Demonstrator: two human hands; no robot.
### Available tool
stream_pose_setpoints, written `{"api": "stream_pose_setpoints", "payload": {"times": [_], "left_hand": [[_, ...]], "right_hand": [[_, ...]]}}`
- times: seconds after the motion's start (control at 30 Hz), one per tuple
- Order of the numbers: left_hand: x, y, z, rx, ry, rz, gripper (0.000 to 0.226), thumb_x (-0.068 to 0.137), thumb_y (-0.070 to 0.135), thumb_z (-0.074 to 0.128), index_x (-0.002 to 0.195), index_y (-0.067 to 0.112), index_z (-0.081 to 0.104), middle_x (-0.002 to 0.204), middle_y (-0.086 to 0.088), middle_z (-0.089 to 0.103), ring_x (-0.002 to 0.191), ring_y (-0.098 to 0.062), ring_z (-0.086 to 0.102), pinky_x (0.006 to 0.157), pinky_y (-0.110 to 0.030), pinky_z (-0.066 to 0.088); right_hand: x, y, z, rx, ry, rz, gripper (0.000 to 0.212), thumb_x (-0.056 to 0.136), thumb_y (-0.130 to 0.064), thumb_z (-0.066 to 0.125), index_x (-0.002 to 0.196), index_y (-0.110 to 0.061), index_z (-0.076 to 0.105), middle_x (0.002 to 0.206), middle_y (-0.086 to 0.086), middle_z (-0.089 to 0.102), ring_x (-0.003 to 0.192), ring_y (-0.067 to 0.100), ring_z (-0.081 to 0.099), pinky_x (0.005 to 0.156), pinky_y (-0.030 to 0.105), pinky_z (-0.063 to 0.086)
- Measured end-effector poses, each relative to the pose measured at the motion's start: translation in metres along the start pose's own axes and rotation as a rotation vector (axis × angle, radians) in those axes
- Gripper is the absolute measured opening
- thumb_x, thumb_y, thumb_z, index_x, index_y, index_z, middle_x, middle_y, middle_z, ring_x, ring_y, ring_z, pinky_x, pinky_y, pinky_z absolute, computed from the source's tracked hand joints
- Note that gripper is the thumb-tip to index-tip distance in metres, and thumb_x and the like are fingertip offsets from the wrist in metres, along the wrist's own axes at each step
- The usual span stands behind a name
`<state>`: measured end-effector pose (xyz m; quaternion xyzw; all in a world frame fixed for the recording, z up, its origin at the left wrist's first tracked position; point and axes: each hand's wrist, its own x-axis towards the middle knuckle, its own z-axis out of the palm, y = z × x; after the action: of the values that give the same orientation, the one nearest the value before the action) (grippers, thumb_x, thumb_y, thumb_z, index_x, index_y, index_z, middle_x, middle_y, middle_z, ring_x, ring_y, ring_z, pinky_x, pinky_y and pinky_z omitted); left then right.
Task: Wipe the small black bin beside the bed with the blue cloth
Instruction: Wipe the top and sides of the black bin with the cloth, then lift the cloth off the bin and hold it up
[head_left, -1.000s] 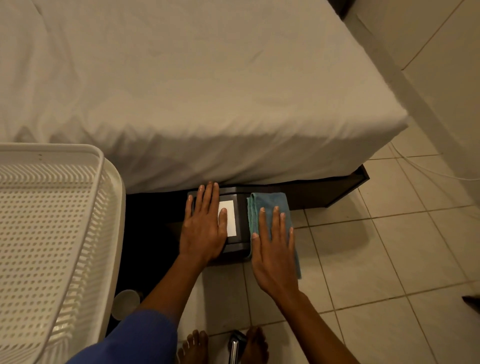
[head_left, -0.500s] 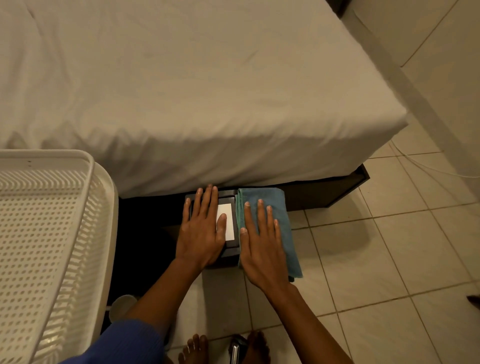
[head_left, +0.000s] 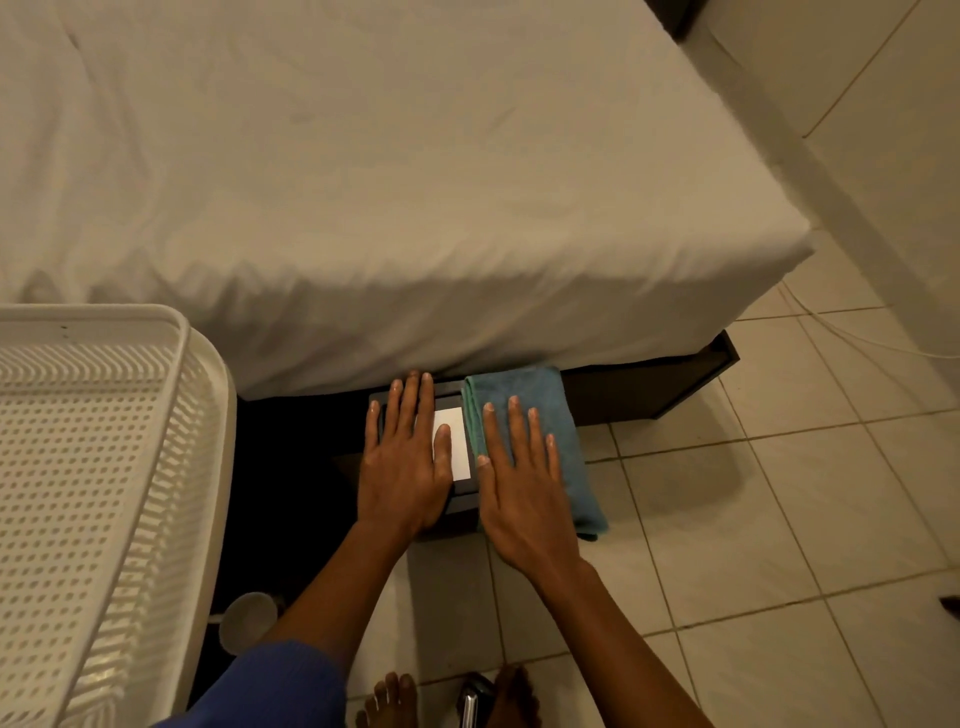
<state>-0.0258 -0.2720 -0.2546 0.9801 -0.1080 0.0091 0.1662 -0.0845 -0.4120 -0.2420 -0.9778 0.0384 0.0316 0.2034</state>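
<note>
The small black bin (head_left: 464, 498) stands on the floor against the bed's edge, a white rectangle showing on its top. My left hand (head_left: 405, 462) lies flat on the bin's left half, fingers spread. The folded blue cloth (head_left: 566, 457) drapes over the bin's right side and hangs down past it. My right hand (head_left: 522, 488) presses flat on the cloth, fingers extended. Most of the bin's top and its right side are hidden under hands and cloth.
A bed with a white sheet (head_left: 415, 182) fills the upper view on a dark frame (head_left: 675, 379). A white perforated basket (head_left: 93, 493) stands at left, a small white round object (head_left: 247, 621) below it. Beige tiled floor (head_left: 753, 519), a white cable (head_left: 857, 332) and my bare feet (head_left: 387, 701) show.
My right hand has slid the blue cloth leftward and farther up onto the bin's top. My left hand has stayed flat on the bin.
</note>
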Motion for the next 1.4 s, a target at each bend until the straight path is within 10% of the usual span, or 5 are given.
{"api": "stream_pose_setpoints", "payload": {"times": [0.17,0.33,0.67,1.0,1.4], "left_hand": [[0.000,-0.001,-0.001,-0.032,-0.007,0.001,0.061,0.100,0.042,0.014,0.156,0.020,0.003,0.164,0.002,0.003,0.151,-0.011,-0.005,0.123,-0.038,-0.002],[0.004,-0.003,-0.004,-0.107,-0.021,0.012,0.064,0.096,0.046,0.016,0.155,0.020,0.013,0.164,0.001,0.012,0.151,-0.012,0.001,0.123,-0.039,0.000],[0.046,0.025,-0.022,-0.262,-0.076,-0.032,0.060,0.083,0.065,0.043,0.128,0.029,0.061,0.124,-0.005,0.060,0.120,-0.024,0.055,0.106,-0.047,0.039],[0.063,0.033,-0.027,-0.366,-0.050,-0.050,0.028,0.073,0.036,0.078,0.099,0.027,0.076,0.100,0.004,0.072,0.094,-0.015,0.066,0.084,-0.033,0.053],[0.062,0.043,-0.050,-0.348,-0.129,0.018,0.012,0.080,0.022,0.072,0.092,0.023,0.072,0.089,0.002,0.073,0.082,-0.018,0.065,0.071,-0.036,0.054]], "right_hand": [[-0.003,-0.007,-0.012,0.203,-0.036,0.026,0.058,0.100,-0.050,0.003,0.155,-0.032,-0.001,0.162,-0.007,-0.014,0.146,0.008,-0.021,0.122,0.039,-0.008],[0.032,0.023,-0.050,0.497,0.296,0.232,0.036,0.101,-0.029,0.044,0.133,-0.019,0.056,0.138,0.005,0.048,0.125,0.019,0.048,0.101,0.033,0.042],[0.071,0.113,-0.034,0.879,-0.299,0.641,0.045,0.102,-0.045,0.038,0.122,-0.012,0.062,0.122,0.008,0.064,0.108,0.023,0.059,0.089,0.036,0.044],[0.093,0.104,-0.038,1.229,-0.136,0.671,0.033,0.092,-0.036,0.064,0.110,-0.009,0.069,0.108,0.010,0.072,0.098,0.020,0.068,0.070,0.027,0.051],[0.087,0.114,-0.037,1.175,-0.170,0.635,0.025,0.093,-0.013,0.058,0.117,-0.011,0.065,0.094,0.007,0.070,0.084,0.018,0.065,0.068,0.028,0.051]]}}
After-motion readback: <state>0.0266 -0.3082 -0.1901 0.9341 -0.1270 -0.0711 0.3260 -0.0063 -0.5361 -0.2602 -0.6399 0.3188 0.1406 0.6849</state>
